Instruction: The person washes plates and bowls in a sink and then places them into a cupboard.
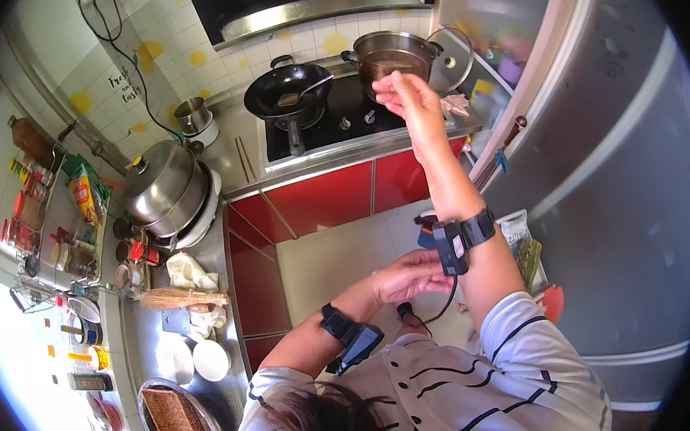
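Note:
My right hand [410, 96] is raised in front of a metal pot [390, 51] at the right of the black gas stove [349, 109]; its fingers are bent, and whether they pinch anything is not clear. My left hand [413, 274] is lower, beside the black device strapped to my right forearm [452, 248], fingers apart; it seems to hold nothing. On the left burner a black wok [259, 94] holds a slotted metal spatula [299, 94]. A glass lid [460, 60] leans at the right of the pot, above a crumpled pink cloth [455, 105].
Left of the stove lie wooden chopsticks [244, 159]. A large lidded steamer [166, 187], a straw brush [184, 297], white bowls [212, 359] and a wicker basket [179, 426] line the left counter. A grey refrigerator [617, 194] stands at right, a range hood [328, 7] above.

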The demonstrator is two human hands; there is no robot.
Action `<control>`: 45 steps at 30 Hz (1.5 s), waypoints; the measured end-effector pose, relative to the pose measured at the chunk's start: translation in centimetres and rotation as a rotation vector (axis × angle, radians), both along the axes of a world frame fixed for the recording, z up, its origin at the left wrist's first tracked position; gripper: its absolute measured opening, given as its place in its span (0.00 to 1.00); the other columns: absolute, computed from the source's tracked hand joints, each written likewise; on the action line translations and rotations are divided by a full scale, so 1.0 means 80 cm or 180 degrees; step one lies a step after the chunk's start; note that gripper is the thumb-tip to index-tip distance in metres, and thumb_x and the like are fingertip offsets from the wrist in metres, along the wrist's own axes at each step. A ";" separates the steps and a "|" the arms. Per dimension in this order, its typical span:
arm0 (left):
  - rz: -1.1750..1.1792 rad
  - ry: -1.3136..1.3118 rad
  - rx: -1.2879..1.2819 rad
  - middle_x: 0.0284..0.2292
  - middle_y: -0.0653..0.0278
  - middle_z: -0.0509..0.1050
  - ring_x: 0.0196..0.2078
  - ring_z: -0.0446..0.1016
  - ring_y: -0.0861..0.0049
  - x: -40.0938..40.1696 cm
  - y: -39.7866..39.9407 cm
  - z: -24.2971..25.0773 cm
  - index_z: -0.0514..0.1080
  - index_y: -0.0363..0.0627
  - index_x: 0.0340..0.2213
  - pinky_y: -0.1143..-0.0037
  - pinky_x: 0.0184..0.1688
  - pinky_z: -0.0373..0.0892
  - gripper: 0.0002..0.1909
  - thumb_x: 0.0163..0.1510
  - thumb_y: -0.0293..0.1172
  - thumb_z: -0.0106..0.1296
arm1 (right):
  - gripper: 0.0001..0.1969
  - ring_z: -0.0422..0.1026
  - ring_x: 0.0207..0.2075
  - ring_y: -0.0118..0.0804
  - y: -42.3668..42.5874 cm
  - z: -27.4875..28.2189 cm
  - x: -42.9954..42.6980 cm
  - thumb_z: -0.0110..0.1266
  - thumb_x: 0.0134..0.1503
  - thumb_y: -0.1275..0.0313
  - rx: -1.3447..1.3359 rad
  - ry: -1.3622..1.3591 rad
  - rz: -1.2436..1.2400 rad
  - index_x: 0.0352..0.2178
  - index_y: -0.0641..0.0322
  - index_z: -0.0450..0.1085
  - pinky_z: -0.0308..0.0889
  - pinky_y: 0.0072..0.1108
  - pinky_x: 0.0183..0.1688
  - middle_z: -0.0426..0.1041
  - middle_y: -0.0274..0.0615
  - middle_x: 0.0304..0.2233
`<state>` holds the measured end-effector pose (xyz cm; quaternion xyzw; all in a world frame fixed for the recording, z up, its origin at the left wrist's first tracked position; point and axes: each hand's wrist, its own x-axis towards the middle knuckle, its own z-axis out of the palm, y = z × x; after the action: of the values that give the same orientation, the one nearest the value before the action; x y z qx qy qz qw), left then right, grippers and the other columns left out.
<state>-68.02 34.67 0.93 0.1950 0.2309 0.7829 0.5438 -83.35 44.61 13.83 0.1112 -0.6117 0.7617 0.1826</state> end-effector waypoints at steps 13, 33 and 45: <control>0.2387 -0.0315 -0.1964 0.38 0.59 0.69 0.43 0.68 0.73 -0.153 -0.078 -0.067 0.64 0.40 0.38 0.73 0.49 0.62 0.11 0.58 0.33 0.38 | 0.16 0.68 0.41 0.48 0.110 -0.371 -0.364 0.52 0.48 0.68 0.3648 0.0465 -0.1040 0.37 0.65 0.67 0.64 0.29 0.45 0.68 0.47 0.41; 0.5851 0.2405 -0.1823 0.28 0.53 0.68 0.24 0.70 0.68 -0.042 -0.120 0.221 0.68 0.30 0.34 0.72 0.28 0.69 0.20 0.53 0.42 0.46 | 0.21 0.69 0.32 0.31 0.081 -0.418 -0.383 0.54 0.50 0.57 0.0429 -0.3263 0.0484 0.41 0.54 0.62 0.66 0.19 0.32 0.68 0.35 0.36; 0.5133 0.3479 -0.0817 0.34 0.70 0.73 0.39 0.65 0.75 0.161 -0.155 0.299 0.75 0.53 0.32 0.74 0.46 0.60 0.11 0.43 0.33 0.59 | 0.12 0.70 0.22 0.26 -0.091 -0.392 -0.091 0.54 0.51 0.65 0.3067 -0.1847 0.3110 0.32 0.63 0.67 0.65 0.16 0.25 0.71 0.36 0.26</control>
<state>-55.15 22.24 24.89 0.2538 0.5980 0.6904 -0.3183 -90.63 37.29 -17.55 0.2326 -0.7824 0.4023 -0.4147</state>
